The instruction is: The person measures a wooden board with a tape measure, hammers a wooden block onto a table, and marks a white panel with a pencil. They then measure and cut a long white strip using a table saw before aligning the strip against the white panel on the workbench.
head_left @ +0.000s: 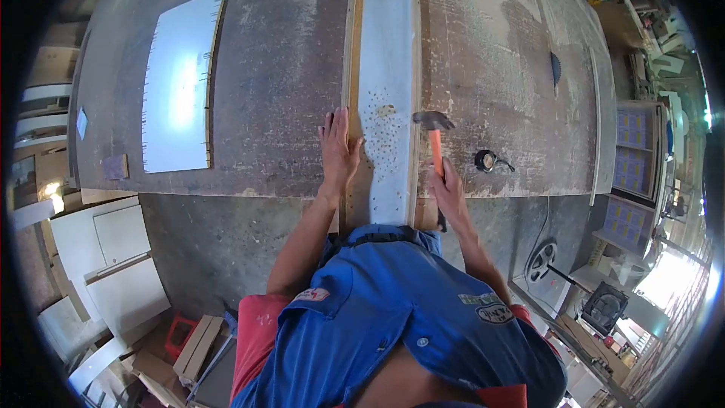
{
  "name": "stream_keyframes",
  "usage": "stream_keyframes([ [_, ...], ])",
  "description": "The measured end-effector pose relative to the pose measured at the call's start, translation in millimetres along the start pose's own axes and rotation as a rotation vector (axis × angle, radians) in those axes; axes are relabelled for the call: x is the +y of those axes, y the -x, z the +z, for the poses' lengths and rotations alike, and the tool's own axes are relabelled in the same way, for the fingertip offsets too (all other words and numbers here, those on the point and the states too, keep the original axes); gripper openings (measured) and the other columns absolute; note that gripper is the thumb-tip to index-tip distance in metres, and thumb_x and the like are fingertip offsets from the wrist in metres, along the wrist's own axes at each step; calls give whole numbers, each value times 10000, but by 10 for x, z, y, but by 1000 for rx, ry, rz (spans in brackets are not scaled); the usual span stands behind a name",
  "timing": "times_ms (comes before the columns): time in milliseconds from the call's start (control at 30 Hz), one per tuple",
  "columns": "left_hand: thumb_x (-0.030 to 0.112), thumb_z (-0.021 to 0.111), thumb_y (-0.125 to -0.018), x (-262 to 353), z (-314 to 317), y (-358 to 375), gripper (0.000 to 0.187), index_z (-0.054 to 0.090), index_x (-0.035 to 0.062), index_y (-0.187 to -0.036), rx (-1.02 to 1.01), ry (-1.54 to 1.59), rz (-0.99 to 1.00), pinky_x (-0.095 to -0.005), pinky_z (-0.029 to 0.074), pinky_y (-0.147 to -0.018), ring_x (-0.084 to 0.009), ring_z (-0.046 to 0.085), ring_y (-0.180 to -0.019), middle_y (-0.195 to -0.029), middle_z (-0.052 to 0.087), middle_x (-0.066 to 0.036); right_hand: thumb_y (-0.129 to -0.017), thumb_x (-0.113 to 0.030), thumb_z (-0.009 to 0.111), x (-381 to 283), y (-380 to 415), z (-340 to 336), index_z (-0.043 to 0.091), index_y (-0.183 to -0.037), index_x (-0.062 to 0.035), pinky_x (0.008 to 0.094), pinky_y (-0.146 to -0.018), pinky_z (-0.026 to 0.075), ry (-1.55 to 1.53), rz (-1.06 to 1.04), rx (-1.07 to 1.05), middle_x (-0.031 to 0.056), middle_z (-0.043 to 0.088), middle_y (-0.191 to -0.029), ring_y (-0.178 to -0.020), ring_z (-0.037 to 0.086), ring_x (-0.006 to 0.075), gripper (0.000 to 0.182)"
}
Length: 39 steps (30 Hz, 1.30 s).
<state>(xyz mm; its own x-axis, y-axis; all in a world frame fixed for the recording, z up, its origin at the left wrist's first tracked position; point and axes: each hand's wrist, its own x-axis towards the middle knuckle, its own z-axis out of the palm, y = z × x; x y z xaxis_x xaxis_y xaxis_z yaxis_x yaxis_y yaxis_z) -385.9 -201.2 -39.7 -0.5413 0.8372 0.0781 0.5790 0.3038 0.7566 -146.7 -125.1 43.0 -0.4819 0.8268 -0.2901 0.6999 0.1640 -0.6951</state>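
Note:
My right hand is closed around the orange handle of a claw hammer. The hammer's dark metal head points away from me, just right of a long white board with wooden strips along both sides. My left hand lies with its fingers stretched out on the left wooden strip. Between the two hands, many small brown specks, too small to name surely, are scattered over the white surface. A larger tan spot shows among them.
The long board runs down the middle of a worn brown worktable. A white panel with dark marks along its edges lies left. On the right are a tape measure and a saw blade. White panels lean below left.

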Motion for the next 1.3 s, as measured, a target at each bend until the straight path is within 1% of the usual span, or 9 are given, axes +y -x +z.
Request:
stream_keyframes([
  [67,46,643,-793,20,-12,-3,770,290,80,-1476,16,23,4,-589,162,-1137,-409,222,-1417,-1496,327,-190,-1007,-270,440,37,258,46,556,-1104,-4,344,-551,449,-484,196,-67,134,533,-694,-580,535,175,306],
  [300,119,620,-814,299,81,-244,670,364,41,-1428,80,-296,211,-591,166,-1137,-411,230,-1414,-1497,324,-178,-1012,-263,422,203,200,239,504,-1199,-15,340,-560,435,-166,121,115,105,525,-711,-606,529,166,321],
  [467,134,544,-886,292,493,-815,551,394,52,-1409,-210,-268,313,-544,201,-1152,-347,257,-1416,-1503,330,-136,-1001,-228,447,-455,-892,-41,480,-1263,-26,334,-626,451,-307,145,-15,137,518,-739,-682,537,158,332],
  [533,142,540,-890,364,499,-1111,540,400,54,-1404,-189,-273,305,-531,207,-1156,-337,265,-1413,-1502,335,-130,-997,-211,455,-640,-1419,-31,432,-1357,-36,344,-667,464,-216,-178,172,160,540,-795,-722,549,177,401],
  [733,161,526,-891,447,521,-1445,556,382,76,-1421,-135,-296,249,-504,207,-1168,-304,278,-1412,-1507,331,-110,-998,-184,432,-800,-3179,35,333,-1465,-145,461,-825,487,-48,-436,441,276,618,-1120,-1013,629,411,479],
  [933,184,533,-877,463,544,-1479,641,298,112,-1469,-217,-360,183,-500,195,-1176,-275,236,-1432,-1541,261,-80,-1006,-213,411,-1414,-4219,-247,303,-1484,-267,495,-751,503,-57,-230,309,259,652,-1031,-898,646,442,493],
  [1000,184,532,-874,479,532,-1496,641,300,120,-1468,-239,-347,161,-506,193,-1176,-278,236,-1432,-1541,260,-80,-1002,-184,380,-1492,-4473,-203,286,-1499,-301,394,-525,461,-72,-408,406,205,659,-939,-544,572,224,519],
  [1033,181,536,-867,471,535,-1501,646,304,126,-1468,-238,-341,162,-510,192,-1175,-282,240,-1431,-1541,265,-79,-1002,-184,380,-1480,-4617,-159,286,-1499,-301,394,-525,461,-77,-402,401,205,659,-939,-544,572,224,519],
  [1300,176,535,-861,434,549,-1521,648,313,120,-1467,-231,-298,148,-514,196,-1172,-282,254,-1427,-1538,280,-78,-1000,-154,344,-1779,-4888,-209,271,-1472,-417,433,-862,511,47,-253,408,214,623,-1189,-1021,646,357,545],
])
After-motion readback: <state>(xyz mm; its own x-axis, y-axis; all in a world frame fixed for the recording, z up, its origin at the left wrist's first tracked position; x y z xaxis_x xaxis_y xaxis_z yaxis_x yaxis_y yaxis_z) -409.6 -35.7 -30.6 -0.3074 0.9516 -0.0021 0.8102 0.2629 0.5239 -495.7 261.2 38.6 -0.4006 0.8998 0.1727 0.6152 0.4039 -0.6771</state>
